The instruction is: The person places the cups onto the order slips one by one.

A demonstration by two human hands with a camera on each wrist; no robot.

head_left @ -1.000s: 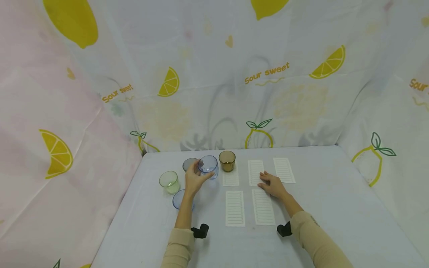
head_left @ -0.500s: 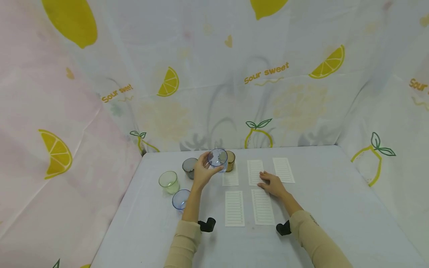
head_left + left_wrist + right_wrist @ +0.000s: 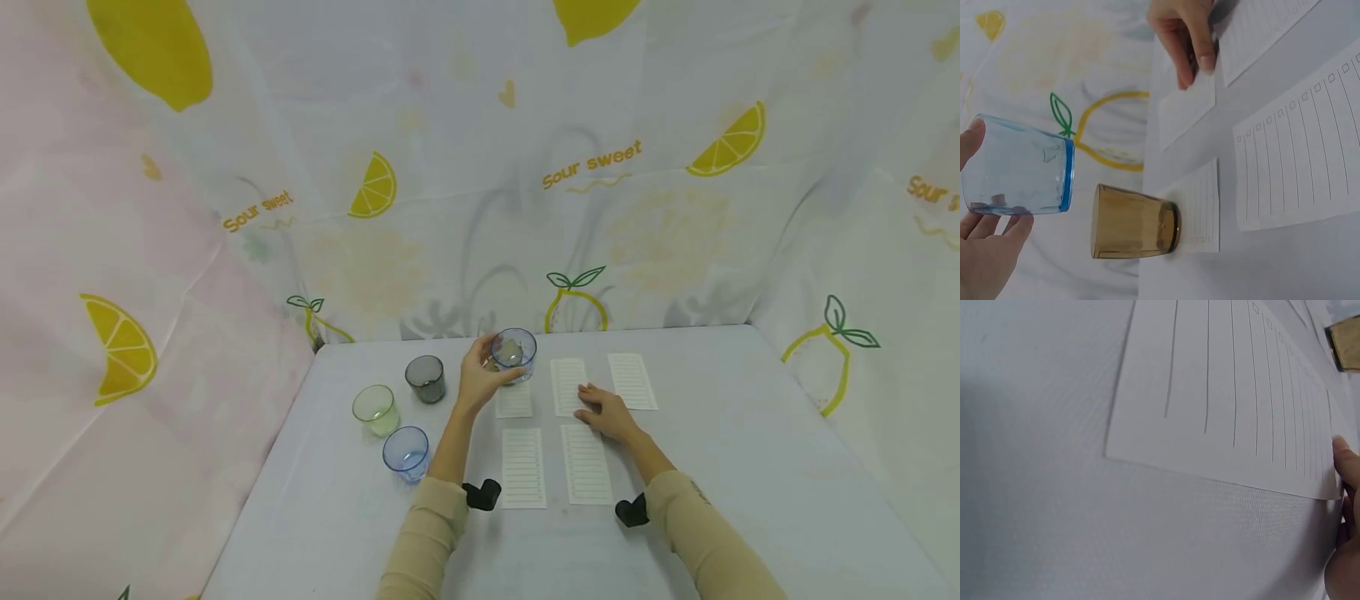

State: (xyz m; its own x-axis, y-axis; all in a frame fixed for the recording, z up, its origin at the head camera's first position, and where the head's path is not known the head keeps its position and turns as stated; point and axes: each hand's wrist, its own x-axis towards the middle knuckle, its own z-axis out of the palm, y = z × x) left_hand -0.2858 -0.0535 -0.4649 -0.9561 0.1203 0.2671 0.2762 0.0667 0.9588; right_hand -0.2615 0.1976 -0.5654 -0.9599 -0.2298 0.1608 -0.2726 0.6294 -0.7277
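My left hand grips a clear blue glass by its sides, thumb on one side and fingers on the other, raised off the table. In the left wrist view an amber glass stands on a lined paper sheet, below the blue one; in the head view the held glass and hand mostly hide it. My right hand rests with relaxed fingers at the lower edge of the back middle sheet, just above the front right sheet.
Left of my left arm stand a grey glass, a green glass and another blue glass. More lined sheets lie at the front left and back right. A lemon-printed cloth hangs behind the table.
My left hand has carried the blue glass up and to the right, from beside the grey glass to in front of the amber one. The right hand has stayed in place.
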